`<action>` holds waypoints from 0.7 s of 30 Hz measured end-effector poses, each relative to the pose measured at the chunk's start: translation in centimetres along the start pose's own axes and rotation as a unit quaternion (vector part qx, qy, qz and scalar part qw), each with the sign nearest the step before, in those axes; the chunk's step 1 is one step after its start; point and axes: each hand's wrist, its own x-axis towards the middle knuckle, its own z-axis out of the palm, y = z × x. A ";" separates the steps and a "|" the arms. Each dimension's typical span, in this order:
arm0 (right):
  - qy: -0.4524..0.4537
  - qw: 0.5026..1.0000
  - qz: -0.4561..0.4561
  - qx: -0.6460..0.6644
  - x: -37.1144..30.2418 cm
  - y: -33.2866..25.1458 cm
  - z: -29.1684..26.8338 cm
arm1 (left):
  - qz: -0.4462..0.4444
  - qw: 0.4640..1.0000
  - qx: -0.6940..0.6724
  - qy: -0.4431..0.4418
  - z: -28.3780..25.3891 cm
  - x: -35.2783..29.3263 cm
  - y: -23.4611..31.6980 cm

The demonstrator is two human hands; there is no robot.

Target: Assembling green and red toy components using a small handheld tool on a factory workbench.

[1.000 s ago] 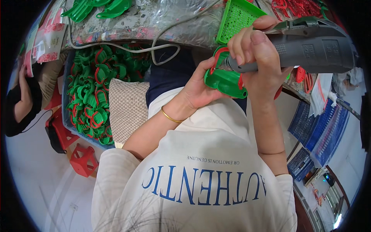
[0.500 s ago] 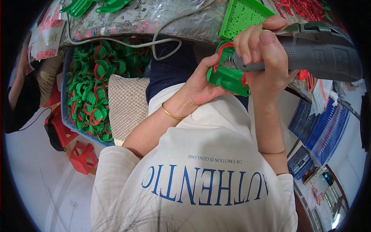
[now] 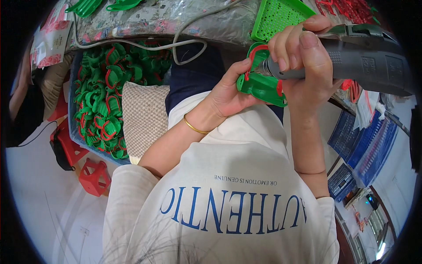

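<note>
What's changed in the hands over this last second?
The right grip and the grey handheld power tool have shifted slightly right in the picture, the tool's rear end swinging toward the person. The left grip and the curved green plastic piece with red trim have edged right too. Nothing was taken or let go; both grips hold as before.

Plastic-covered table (image 3: 147, 20), grey cable (image 3: 75, 28), green pieces (image 3: 88, 6), green tray (image 3: 279, 20)

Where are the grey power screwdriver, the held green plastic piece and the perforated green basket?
Grey power screwdriver (image 3: 354, 62): head view, its body.
Held green plastic piece (image 3: 263, 90): head view, lower half.
Perforated green basket (image 3: 280, 20): head view, bare base.
</note>
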 end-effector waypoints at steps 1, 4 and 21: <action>-0.002 1.000 -0.003 -0.003 0.0 0.0 0.0 | 0.002 1.000 -0.001 -0.002 0.0 0.0 -0.1; -0.013 1.000 -0.009 -0.006 0.0 -0.1 -0.1 | 0.011 1.000 0.002 -0.002 0.2 -0.1 -0.1; -0.090 0.995 -0.007 0.041 0.1 1.0 -0.7 | 0.002 0.998 -0.057 0.023 -0.2 0.3 0.0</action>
